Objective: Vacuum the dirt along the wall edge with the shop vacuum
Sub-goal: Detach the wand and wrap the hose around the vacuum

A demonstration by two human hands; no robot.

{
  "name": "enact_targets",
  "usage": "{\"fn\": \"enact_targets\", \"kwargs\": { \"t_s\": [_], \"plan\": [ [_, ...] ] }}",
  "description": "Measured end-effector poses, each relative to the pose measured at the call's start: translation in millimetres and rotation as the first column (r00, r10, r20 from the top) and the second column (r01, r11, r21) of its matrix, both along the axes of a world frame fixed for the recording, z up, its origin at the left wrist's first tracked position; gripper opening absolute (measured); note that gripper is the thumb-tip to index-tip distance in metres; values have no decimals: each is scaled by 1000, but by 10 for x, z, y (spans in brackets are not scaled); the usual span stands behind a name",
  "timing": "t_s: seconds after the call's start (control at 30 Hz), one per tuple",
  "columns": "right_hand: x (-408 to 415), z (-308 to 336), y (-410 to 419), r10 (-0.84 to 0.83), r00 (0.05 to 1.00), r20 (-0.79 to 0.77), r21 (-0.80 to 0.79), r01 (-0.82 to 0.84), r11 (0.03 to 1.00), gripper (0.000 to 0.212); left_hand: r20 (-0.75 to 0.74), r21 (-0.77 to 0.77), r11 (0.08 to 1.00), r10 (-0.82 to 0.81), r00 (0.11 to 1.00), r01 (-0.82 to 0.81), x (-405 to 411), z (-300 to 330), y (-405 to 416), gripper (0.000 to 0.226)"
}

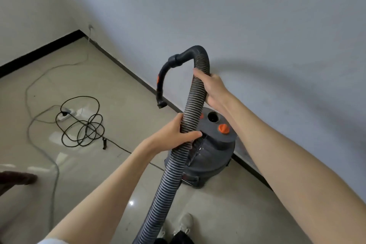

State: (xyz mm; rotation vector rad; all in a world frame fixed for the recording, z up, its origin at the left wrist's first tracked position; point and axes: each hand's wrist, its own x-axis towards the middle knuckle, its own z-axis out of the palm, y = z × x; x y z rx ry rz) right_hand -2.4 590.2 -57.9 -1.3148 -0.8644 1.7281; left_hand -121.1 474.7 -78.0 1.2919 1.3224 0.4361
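Note:
A grey shop vacuum (213,156) with orange knobs stands on the tiled floor against the wall's dark baseboard (138,77). Its ribbed grey hose (172,180) rises from the bottom of the view and arches over at the top into a curved black handle (164,77) whose open end hangs down. My left hand (176,134) grips the hose in front of the vacuum's lid. My right hand (213,89) grips the hose higher up, just below the bend. I cannot make out dirt along the wall edge.
A black cord (83,125) lies coiled on the floor to the left, plugged into a white power strip (68,114) whose grey cable (39,144) runs to the corner wall socket. A dark shoe (17,179) is at the left edge. My white shoes (184,224) are below.

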Motion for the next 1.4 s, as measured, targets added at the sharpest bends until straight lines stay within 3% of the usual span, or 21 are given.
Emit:
{"fn": "enact_targets", "kwargs": {
  "t_s": [0.13, 0.23, 0.33, 0.43, 0.5, 0.6, 0.7, 0.87, 1.03, 1.17, 1.23, 1.3, 1.4],
  "plan": [
    [8, 210, -23, -58, 988, -141, 10, 60, 998, 18, -214, 153, 988, 49, 976, -16, -266, 322, 93, 49],
    [29, 306, -22, -53, 991, -122, 88, 64, 994, 32, -292, 335, 940, 174, 941, -70, -453, 640, 143, 49],
    [64, 399, -9, -82, 974, 214, 290, 17, 957, 25, -284, 488, 866, 278, 918, -111, -587, 969, 165, 40],
    [130, 512, 29, -148, 759, 634, 460, -217, 861, 68, -261, 568, 817, 292, 920, -98, -684, 1212, 113, 35],
    [139, 615, 62, -207, 628, 750, 484, -307, 820, 76, -223, 614, 782, 297, 928, -103, -716, 1347, 62, 34],
    [164, 776, 90, -300, 616, 728, 522, -214, 826, 55, -168, 664, 737, 312, 935, -126, -790, 1549, 27, 34],
    [236, 938, -3, -347, 676, 650, 561, -119, 819, 31, -132, 715, 685, 328, 935, -139, -908, 1761, 42, 36],
    [325, 1389, -112, -551, 600, 580, 750, -129, 649, 26, -146, 803, 586, 375, 915, -112, -1125, 2071, 209, 38],
    [313, 1558, -315, -575, 437, 691, 710, -262, 654, 38, -325, 824, 567, 444, 835, 19, -1391, 1969, 508, 45],
    [222, 1578, -436, -622, 250, 742, 666, -382, 641, 43, -310, 827, 561, 396, 864, 40, -1488, 1770, 772, 49],
    [229, 1638, -473, -576, 175, 798, 592, -403, 698, 46, -314, 819, 571, 369, 875, 53, -1476, 1684, 911, 49],
    [251, 1631, -535, -515, 139, 846, 525, -391, 756, 49, -356, 804, 587, 348, 867, 94, -1413, 1581, 1018, 49],
    [320, 1412, -699, -446, 163, 880, 475, -321, 819, 51, -425, 776, 608, 309, 851, 167, -1252, 1355, 1103, 49]
  ]
}}
